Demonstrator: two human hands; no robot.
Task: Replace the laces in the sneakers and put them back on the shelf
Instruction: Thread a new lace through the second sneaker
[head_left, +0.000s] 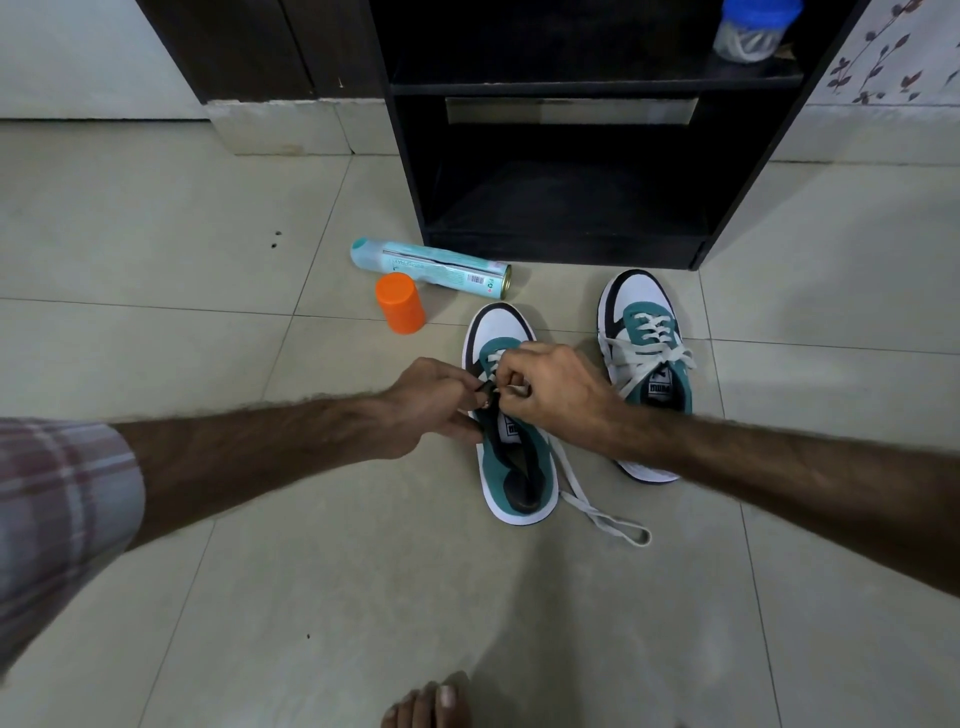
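Two green, white & black sneakers are set on the tiled floor (208, 234) in front of a dark shelf unit (566, 171), toes toward it. The near sneaker (511, 457) is being worked on; the far sneaker (644, 332), to its right & just apart, is seen fully laced w/ a white lace tied across the tongue.

The left hand (431, 405) is curled at the near sneaker's left eyelet edge, fingers pinching that edge beside the tongue. The right hand (556, 389) is closed over the upper eyelets, thumb & fingers pinching the white lace (597, 512). Lower eyelets are seen crossed by lace; the loose end is trailed off the shoe's right side onto the floor, ending in a loop near the heel.

Left of the shoes, a pale teal spray can (431, 267) is laid on its side against the shelf base, w/ an orange cap (400, 303) stood just in front of it. A blue-lidded jar (753, 28) is kept on the upper shelf. Bare toes (426, 704) are visible at the bottom edge, a plaid sleeve (57, 514) at left.
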